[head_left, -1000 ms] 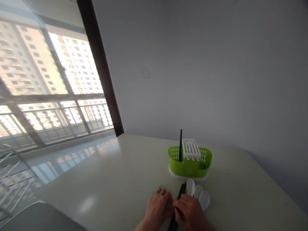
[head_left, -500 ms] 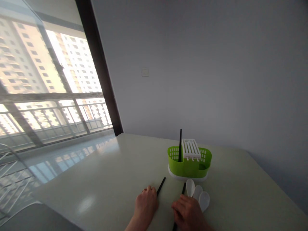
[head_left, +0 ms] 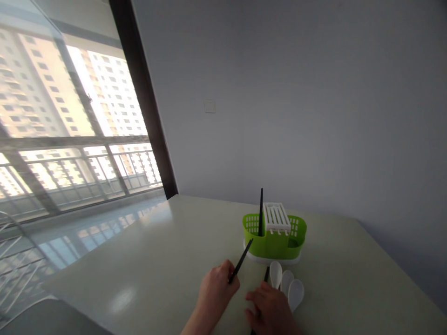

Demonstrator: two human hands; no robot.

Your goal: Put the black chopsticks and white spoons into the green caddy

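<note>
My left hand (head_left: 220,288) is closed on a black chopstick (head_left: 240,260), its tip raised in front of the green caddy (head_left: 275,249). Low and just right of it, my right hand (head_left: 270,307) lies over another black chopstick (head_left: 267,274), fingers bent around it; part of that chopstick is hidden. White spoons (head_left: 296,294) fan out beside my right hand, their handles covered by it. One black chopstick (head_left: 260,211) stands in the caddy's left compartment, next to the white slatted rack (head_left: 276,217).
The pale table (head_left: 139,260) reaches back to a grey wall (head_left: 296,102) with a switch plate (head_left: 210,106). A window with a railing is at the left, and a grey rounded surface (head_left: 52,321) shows at the lower left.
My left hand has lifted its chopstick and moved slightly right and forward, bringing the tip up to the caddy's front. My right hand has shifted slightly, its fingers a little more spread.
</note>
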